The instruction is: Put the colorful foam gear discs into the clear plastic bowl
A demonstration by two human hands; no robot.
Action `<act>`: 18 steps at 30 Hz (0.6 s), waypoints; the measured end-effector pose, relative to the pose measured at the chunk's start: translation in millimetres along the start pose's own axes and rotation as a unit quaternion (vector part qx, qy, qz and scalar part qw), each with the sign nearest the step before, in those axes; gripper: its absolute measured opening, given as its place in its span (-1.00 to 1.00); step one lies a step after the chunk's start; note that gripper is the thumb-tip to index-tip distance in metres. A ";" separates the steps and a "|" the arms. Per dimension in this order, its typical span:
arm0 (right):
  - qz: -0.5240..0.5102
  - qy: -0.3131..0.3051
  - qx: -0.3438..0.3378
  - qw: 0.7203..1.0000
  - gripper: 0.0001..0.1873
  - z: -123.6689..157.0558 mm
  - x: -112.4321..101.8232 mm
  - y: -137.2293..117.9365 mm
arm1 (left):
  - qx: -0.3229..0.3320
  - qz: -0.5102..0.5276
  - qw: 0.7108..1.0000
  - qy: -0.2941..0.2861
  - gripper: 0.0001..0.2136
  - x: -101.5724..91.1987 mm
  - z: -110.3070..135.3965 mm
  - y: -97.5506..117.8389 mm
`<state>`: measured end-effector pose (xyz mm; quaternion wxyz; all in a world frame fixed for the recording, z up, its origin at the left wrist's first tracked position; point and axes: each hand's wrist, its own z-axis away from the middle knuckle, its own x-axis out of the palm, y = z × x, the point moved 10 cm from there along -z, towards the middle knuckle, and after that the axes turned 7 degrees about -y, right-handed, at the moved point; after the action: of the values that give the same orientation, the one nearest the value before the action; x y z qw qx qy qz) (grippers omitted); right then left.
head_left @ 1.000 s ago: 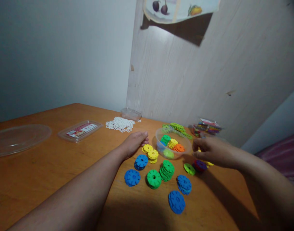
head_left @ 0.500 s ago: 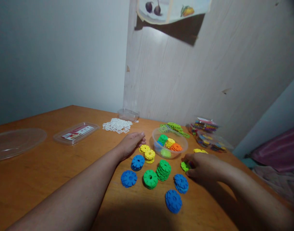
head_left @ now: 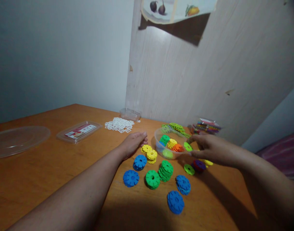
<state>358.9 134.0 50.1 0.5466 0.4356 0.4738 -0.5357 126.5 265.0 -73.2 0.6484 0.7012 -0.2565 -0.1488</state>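
Note:
My right hand pinches a lime-green notched disc at the right rim of a clear plastic bowl. Inside the bowl are green, yellow, orange, blue and lime discs. My left hand rests on its side left of the bowl, fingers curled in, with nothing visible in them. Near its fingertips stand two small stacks of yellow discs. Stacks of blue discs and green discs stand closer to me. Below my right hand lie another lime disc and a purple stack.
White square pieces lie piled beside a clear tray at the back. A labelled clear lid and a large round lid are on the left. Lime pieces and a filled package sit behind the bowl.
My right hand has lifted a lime-green disc from the table up to the bowl's rim, uncovering a lime disc and the purple stack. My left hand stays put; the view has shifted slightly.

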 end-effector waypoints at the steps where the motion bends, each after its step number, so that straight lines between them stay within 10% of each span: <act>1: 0.000 -0.008 -0.007 1.000 -0.49 -7.1 -1.1 -6.7 | 0.000 -0.002 1.000 0.000 -0.54 0.2 0.2 0.4; 11: 0.004 -0.082 -0.014 0.997 -0.49 -49.4 12.0 -46.9 | 0.012 0.001 1.000 -0.008 -0.55 0.7 -2.9 -1.2; 18: -0.019 -0.045 -0.001 0.999 -0.49 -36.8 6.7 -23.8 | 0.008 0.001 1.000 -0.004 -0.56 2.0 -0.6 0.5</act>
<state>333.1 167.9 37.9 0.5578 0.4010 0.4576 -0.5645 128.4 264.4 -72.3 0.6419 0.7054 -0.2612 -0.1491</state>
